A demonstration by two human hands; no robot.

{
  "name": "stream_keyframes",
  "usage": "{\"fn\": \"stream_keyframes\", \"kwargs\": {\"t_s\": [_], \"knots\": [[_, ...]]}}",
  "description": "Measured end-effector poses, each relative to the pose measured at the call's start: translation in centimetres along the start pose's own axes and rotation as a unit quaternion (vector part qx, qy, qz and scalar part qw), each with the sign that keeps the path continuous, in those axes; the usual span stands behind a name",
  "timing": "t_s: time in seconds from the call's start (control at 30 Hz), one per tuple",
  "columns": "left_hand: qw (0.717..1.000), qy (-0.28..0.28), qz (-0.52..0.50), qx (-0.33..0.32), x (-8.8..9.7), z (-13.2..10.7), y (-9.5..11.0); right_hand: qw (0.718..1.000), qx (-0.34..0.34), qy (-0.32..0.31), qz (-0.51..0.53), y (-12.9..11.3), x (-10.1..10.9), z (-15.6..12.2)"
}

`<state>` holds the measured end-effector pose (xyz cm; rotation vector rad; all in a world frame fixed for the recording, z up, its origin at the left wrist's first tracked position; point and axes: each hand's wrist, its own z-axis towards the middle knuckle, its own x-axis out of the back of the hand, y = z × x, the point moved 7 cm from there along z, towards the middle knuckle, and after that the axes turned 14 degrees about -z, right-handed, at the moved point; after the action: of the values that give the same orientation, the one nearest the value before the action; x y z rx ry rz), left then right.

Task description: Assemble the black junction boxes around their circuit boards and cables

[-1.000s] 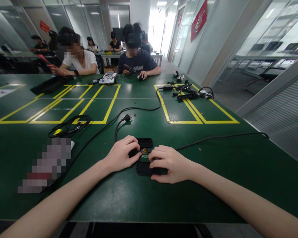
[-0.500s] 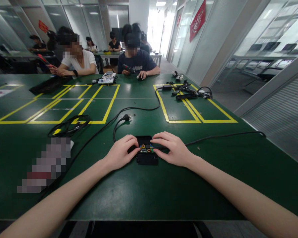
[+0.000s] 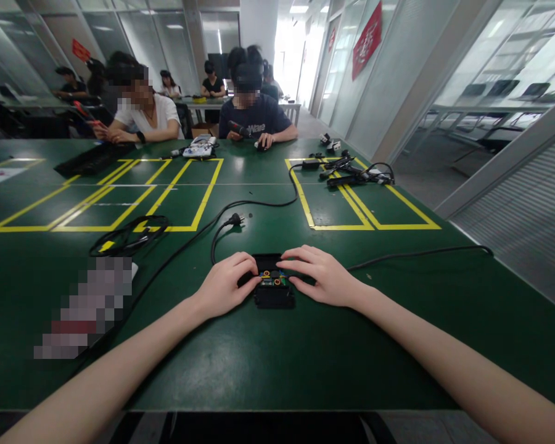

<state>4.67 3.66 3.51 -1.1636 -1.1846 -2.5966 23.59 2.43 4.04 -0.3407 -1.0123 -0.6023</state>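
A small open black box (image 3: 272, 295), with orange and blue parts showing inside, lies on the green table (image 3: 277, 364) in front of me. My left hand (image 3: 226, 285) curls around its left side, fingers bent against the casing. My right hand (image 3: 321, 275) rests on its right side with fingers laid over the far edge, thumb near the inner parts. A black cable (image 3: 420, 253) runs from the box to the right. A second black cable with a plug (image 3: 234, 219) lies just beyond the box.
A coil of black cable (image 3: 129, 234) lies at the left, beside a blurred-out object (image 3: 86, 308). Yellow tape rectangles (image 3: 166, 191) mark the table. A heap of black adapters and cables (image 3: 356, 174) sits far right. Two people (image 3: 254, 114) sit across the table.
My right hand has moved from the box's near right corner up to its far right side. The near half of the box now shows. The left hand has stayed put.
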Motion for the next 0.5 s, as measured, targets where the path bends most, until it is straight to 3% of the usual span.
{"fn": "stream_keyframes", "kwargs": {"t_s": [0.27, 0.5], "knots": [[1.000, -0.004, -0.020, 0.008, -0.3, -0.1, -0.4, 0.999, 0.004, -0.043, 0.023, -0.1, -1.2, 0.1], [0.999, 0.004, -0.037, 0.005, -0.2, -0.1, -0.5, 0.997, -0.003, 0.013, 0.075, -0.9, 0.4, 0.0]]}}
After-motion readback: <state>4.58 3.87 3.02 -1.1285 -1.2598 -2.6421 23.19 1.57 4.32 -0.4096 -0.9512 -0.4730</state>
